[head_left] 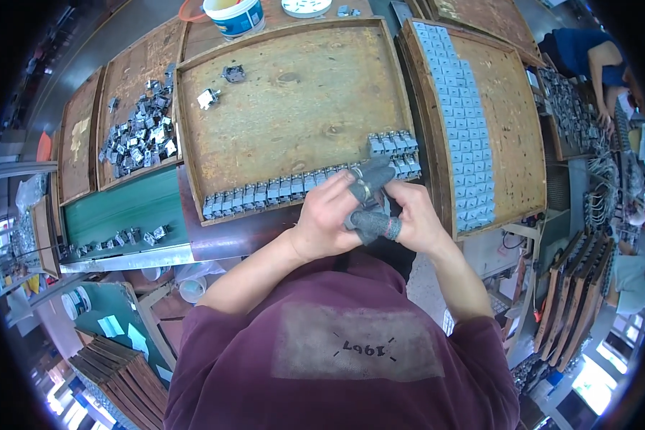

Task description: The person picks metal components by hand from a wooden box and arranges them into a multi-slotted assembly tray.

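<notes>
My left hand and my right hand meet over the near edge of a shallow wooden tray. Grey cloth sleeves cover some of the fingers. Both hands are closed together, and the fingers hide most of whatever is between them. Just beyond the hands, a row of small grey metal parts lines the tray's near edge. A shorter second row of the same parts stands at its right corner. Two loose metal parts, one dark and one shinier, lie toward the tray's far left.
Left, another tray holds a heap of metal parts; several more sit on a green surface. Right, a tray carries rows of pale grey blocks. A white-and-blue bucket stands at the back. Another person works at far right.
</notes>
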### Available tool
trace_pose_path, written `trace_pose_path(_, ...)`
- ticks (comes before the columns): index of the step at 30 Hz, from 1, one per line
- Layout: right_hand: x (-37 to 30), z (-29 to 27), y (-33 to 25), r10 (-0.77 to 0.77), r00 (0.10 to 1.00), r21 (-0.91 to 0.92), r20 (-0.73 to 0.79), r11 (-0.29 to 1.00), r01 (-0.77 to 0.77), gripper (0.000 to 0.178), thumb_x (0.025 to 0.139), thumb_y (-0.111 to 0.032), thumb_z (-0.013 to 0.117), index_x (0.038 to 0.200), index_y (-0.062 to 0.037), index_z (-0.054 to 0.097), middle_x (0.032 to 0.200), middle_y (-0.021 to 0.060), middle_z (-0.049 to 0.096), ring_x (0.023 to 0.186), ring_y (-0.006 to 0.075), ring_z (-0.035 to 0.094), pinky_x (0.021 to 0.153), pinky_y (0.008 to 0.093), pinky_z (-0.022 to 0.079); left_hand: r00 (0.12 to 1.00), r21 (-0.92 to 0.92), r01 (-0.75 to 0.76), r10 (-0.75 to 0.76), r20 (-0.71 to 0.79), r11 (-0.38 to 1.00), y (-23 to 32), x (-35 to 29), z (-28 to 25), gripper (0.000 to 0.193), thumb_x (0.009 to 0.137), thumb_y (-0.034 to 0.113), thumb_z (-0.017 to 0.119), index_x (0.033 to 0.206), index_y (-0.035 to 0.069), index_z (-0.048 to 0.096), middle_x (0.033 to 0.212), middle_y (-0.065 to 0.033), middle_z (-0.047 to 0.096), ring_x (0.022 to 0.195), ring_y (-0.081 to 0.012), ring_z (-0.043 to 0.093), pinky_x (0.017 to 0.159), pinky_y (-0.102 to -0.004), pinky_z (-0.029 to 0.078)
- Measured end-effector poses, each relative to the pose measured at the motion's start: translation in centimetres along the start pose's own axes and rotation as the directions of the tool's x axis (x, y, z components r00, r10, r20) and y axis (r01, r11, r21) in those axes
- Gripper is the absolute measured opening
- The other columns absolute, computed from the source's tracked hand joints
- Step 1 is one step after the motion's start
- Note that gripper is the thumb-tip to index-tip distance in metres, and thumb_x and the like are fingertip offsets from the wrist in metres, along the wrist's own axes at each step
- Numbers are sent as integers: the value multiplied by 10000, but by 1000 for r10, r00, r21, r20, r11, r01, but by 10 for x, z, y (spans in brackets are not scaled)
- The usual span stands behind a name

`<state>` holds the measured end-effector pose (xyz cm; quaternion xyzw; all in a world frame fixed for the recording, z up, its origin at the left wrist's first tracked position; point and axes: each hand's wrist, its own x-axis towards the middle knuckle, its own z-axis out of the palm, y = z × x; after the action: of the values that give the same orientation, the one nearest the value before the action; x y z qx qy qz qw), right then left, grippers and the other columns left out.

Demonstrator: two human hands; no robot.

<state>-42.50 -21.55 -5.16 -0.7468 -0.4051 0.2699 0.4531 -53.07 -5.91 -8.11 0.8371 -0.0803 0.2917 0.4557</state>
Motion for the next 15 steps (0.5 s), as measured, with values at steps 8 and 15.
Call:
trace_pose_path(8,12,-45,22,233,972,-276,0,935,-224,396,812,-350,759,985,-3,679,834,153,691,755,242,672,693,356,529,969,77,146,-158,191,986,-42,17,13,632,674,133,799,1267,22,609,1050,-164,606,982,-345,608,909,-391,488)
trace_pose_path(15,74,-205,134,272,764,-110,-585,907,-407,258,925,-232,667,1035,-1,700,824,51,672,733,113,604,660,292,480,635,96,689,-662,397,718,-129,33,25,537,728,97,747,1251,56,632,1075,-170,544,1009,-316,552,956,-343,440)
